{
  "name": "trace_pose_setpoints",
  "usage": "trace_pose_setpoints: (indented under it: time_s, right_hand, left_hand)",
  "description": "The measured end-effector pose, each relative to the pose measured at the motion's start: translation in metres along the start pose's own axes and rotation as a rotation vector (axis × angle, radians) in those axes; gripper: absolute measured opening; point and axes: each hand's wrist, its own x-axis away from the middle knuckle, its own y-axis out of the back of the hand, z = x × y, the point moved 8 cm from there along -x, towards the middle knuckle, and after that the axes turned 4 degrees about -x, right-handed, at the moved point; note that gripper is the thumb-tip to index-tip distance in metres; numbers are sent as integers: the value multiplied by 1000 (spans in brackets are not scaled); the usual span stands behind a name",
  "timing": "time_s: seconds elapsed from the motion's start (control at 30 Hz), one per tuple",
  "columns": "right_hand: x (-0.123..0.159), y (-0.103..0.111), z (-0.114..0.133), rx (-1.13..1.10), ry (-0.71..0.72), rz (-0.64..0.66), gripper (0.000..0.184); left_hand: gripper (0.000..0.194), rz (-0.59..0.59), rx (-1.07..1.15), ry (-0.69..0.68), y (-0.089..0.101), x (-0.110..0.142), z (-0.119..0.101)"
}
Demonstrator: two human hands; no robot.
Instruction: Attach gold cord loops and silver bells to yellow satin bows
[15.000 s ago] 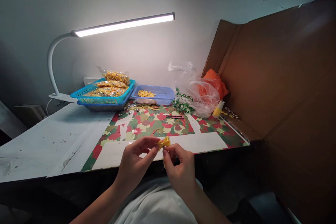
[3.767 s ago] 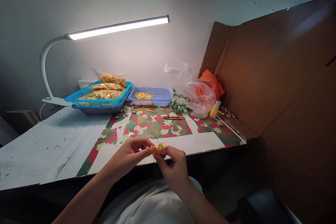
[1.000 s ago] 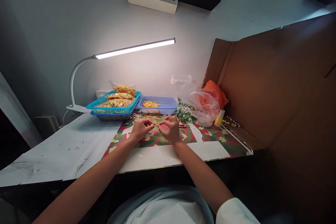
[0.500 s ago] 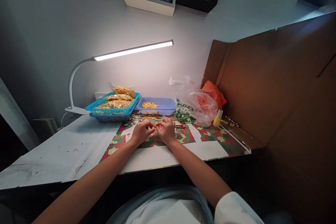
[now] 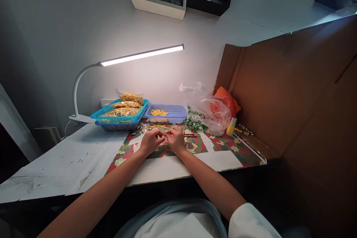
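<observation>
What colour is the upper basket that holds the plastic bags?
The upper basket is turquoise blue; the head view shows it best.

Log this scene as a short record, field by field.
Left hand: fingers pinched at a small yellow piece, mostly hidden
Right hand: fingers pinched at the same piece
Behind right hand: red snips, partly covered
Turquoise basket: stacked on a blue basket, holding clear bags
Lavender basket: loose yellow pieces inside
Lamp: lit
Far right: cardboard, standing
</observation>
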Motion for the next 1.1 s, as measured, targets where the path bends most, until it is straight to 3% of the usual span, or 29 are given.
trace_pose_setpoints:
  time_s: [0.23,0.37,0.47,0.57,0.67,0.73,0.87,1.1]
  right_hand:
    - [1,11,4,-154,-28,-42,8]
    - [-3,24,0,-304,-114,-68,6]
    - [-9,38,-25,-431,-300,-122,14]
    - [-11,45,-61,-561,-580,-108,28]
    - [-7,41,-84,-717,-813,43,35]
    - [-4,37,-86,-842,-894,176,44]
    - [-3,35,-67,-1109,-878,356,60]
    - [-5,43,-45,-1364,-721,389,71]
  left_hand:
    - [21,11,25,44,0,0,3]
    - [22,16,38,102,2,-1,10]
    - [22,5,45,159,6,-1,18]
    - [21,-21,47,217,12,-1,27]
    - [21,-53,42,263,19,-2,36]
    - [21,-71,42,281,22,-2,41]
    - [21,-95,52,290,25,-1,45]
    - [23,-119,65,267,25,-2,43]
